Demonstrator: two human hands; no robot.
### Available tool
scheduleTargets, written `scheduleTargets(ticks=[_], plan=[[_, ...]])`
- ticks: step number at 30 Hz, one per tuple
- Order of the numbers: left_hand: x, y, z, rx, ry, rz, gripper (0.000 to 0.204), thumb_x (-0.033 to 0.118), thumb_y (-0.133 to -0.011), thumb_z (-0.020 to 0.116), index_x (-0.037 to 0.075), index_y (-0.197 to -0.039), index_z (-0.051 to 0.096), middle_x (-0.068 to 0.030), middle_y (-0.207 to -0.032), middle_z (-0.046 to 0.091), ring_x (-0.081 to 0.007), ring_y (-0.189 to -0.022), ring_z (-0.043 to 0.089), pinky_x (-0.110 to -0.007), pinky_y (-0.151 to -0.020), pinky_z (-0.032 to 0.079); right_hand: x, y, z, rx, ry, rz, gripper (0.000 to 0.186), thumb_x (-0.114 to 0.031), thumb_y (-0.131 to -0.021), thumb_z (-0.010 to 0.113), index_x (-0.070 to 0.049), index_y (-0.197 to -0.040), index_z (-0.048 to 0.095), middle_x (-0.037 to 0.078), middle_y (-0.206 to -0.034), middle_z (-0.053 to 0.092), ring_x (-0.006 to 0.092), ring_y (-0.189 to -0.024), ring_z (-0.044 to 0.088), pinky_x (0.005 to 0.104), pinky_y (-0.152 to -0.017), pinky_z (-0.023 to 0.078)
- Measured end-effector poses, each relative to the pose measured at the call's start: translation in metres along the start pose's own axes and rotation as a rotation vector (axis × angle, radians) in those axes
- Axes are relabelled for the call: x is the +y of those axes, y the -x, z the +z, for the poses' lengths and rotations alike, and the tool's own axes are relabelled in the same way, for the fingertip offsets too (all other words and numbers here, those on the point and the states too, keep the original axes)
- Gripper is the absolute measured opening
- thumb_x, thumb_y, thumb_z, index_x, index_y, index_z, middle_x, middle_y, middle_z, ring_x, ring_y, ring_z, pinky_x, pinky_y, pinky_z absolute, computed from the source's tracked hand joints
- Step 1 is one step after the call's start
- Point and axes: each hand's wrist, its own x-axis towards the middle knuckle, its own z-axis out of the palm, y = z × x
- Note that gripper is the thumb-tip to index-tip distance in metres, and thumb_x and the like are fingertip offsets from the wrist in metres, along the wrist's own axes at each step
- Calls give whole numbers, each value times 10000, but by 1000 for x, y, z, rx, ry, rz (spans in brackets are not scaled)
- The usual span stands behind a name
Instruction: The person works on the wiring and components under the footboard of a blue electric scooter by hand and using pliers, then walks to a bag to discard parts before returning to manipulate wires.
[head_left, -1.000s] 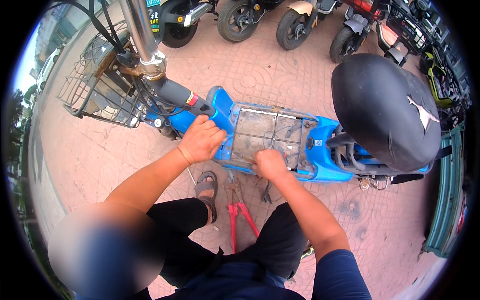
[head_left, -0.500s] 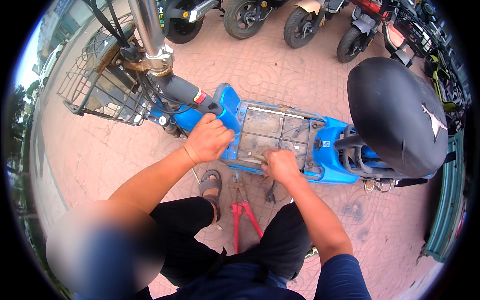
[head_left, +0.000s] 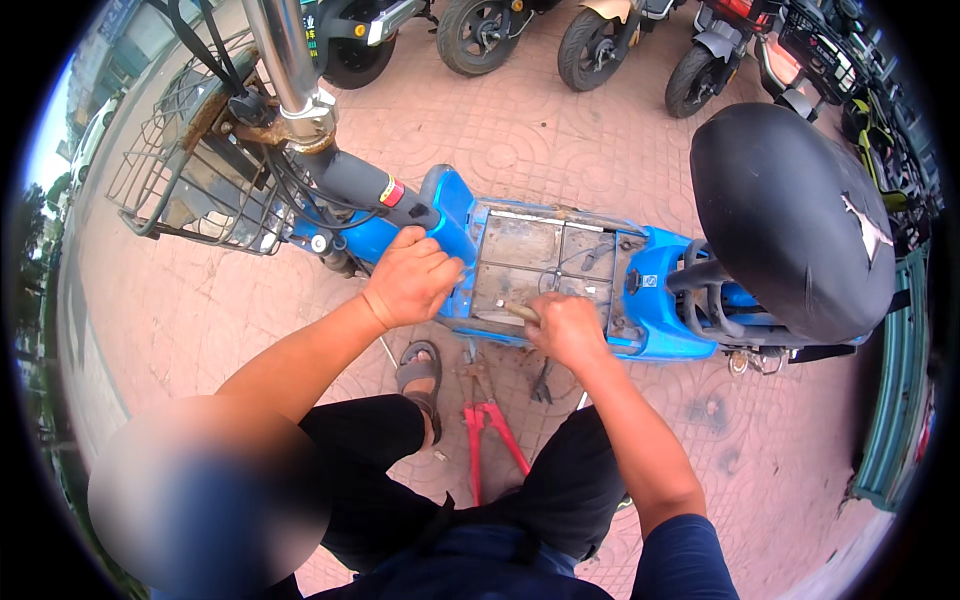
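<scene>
Pink patterned paving (head_left: 250, 300) underfoot, outdoors; parked scooters (head_left: 590, 50) line the top, 11 to 2 o'clock. Blue scooter (head_left: 660, 250) runs crosswise just above centre, front end toward 10, rear toward 3; side-on to the person, likely so both hands reach its open middle. Black seat (head_left: 790, 215) sits between 2 and 3, cover torn. Green slatted thing (head_left: 895, 390) beyond it, between 3 and 4, kind unclear. Wire basket (head_left: 165, 190) on the scooter's front, between 9 and 10; something pale shows inside, can't tell what. Shallow floor tray (head_left: 520, 245), 2 o'clock from centre, no cover over it: thin crossing bars, dark wire, grime, small bits inside. Red-handled bolt cutters (head_left: 484, 410) at 6 o'clock between the person's legs, handles toward 6, head toward 12 near the scooter; probably kept there for easy reach.

Left hand (head_left: 412, 282) at the tray's 9 o'clock end, by the blue front panel (head_left: 458, 240): fingers curled into a fist, maybe bracing; can't tell if anything is pinched inside. Right hand (head_left: 570, 328) over the tray's near edge, between 3 and 4 from centre: fingers pressed around one end of a short tan stick (head_left: 522, 312). Stick points toward 10 over the tray; end grip perhaps leaves its tip free.
</scene>
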Motion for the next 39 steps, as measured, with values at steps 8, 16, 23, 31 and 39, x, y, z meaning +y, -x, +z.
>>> scheduleTargets(ticks=[8, 16, 23, 31, 39], plan=[[0, 0, 3, 6, 16, 8, 170, 119, -791, 721, 67, -948, 680, -43, -760, 605, -235, -789, 588, -415, -874, 419, -36, -14, -25, 51, 204, -231, 95, -142, -755, 737, -70, -814, 719, 116, -768, 669, 333, -736, 698, 443, -672, 566], [1, 3, 0, 15, -14, -2, 169, 120, -792, 720, 70, -947, 677, -41, -740, 586, -234, -776, 586, -406, -878, 414, -25, 92, -46, 78, -254, 222, 132, -185, -791, 742, -79, -864, 713, 150, -831, 696, 356, -787, 702, 447, -692, 560], [1, 0, 2, 18, 4, 7, 186, 104, -789, 713, 62, -969, 685, -42, -752, 602, -235, -769, 582, -415, -878, 415, -3, 131, 58, -110, -34, 239, 146, -161, -821, 720, -42, -881, 661, 184, -854, 687, 377, -812, 703, 471, -723, 561], [3, -1, -1, 17, -16, 9, 178, 95, -802, 714, 51, -972, 683, -50, -763, 613, -243, -774, 584, -431, -875, 418, -10, 129, 29, 17, -507, 624, 352, -233, -1005, 589, -19, -1283, 620, 197, -926, 713, 370, -832, 698, 463, -771, 549], [3, -4, -1, 31, -27, 24, 143, 124, -813, 689, 79, -947, 673, -28, -732, 586, -223, -789, 572, -403, -873, 414, -3, 96, 4, 19, -548, 696, 490, -401, -1024, 512, -88, -1396, 577, 308, -1177, 668, 483, -1140, 619, 530, -981, 480]])
